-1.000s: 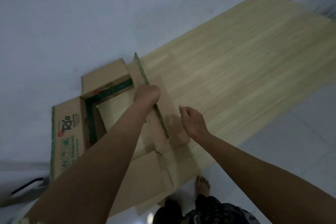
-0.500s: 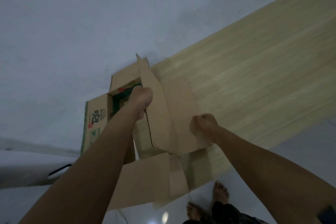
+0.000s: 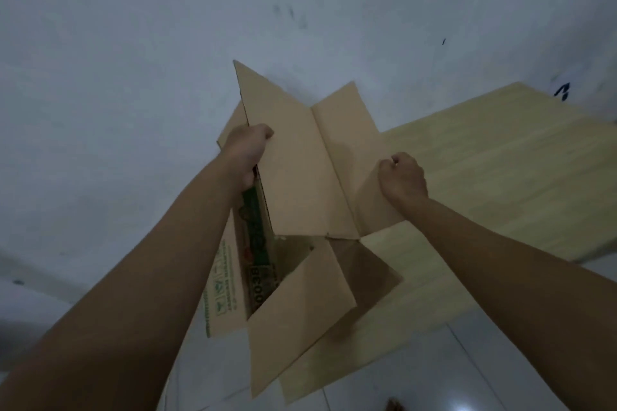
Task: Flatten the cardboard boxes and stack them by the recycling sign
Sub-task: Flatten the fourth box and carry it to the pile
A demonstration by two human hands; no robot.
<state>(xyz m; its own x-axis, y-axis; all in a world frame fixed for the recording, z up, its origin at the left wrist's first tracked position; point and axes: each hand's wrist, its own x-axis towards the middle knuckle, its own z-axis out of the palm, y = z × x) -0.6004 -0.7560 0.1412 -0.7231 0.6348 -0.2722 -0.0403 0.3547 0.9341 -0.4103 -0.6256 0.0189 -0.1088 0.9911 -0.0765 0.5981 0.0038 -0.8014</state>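
A brown cardboard box [image 3: 300, 183] with green print on its sides is held up in front of me, partly collapsed, its flaps splayed out above and below. My left hand [image 3: 247, 147] grips the upper left edge of a plain brown panel, thumb on the outside. My right hand [image 3: 402, 178] is curled round the right edge of the neighbouring flap. A lower flap [image 3: 297, 320] hangs down toward me. The box's printed inner walls show in the gap beneath my left wrist.
A long pale wooden board [image 3: 484, 177] lies on the white tiled floor [image 3: 467, 370], reaching to the right behind the box. A white wall [image 3: 167, 43] fills the top and left. A black mark [image 3: 562, 92] sits near the board's far end. A bare toe [image 3: 394, 404] shows at the bottom.
The box has been lifted off the board and its walls folded closer together. My right hand moved from hovering open to gripping the right flap. The view tilted upward.
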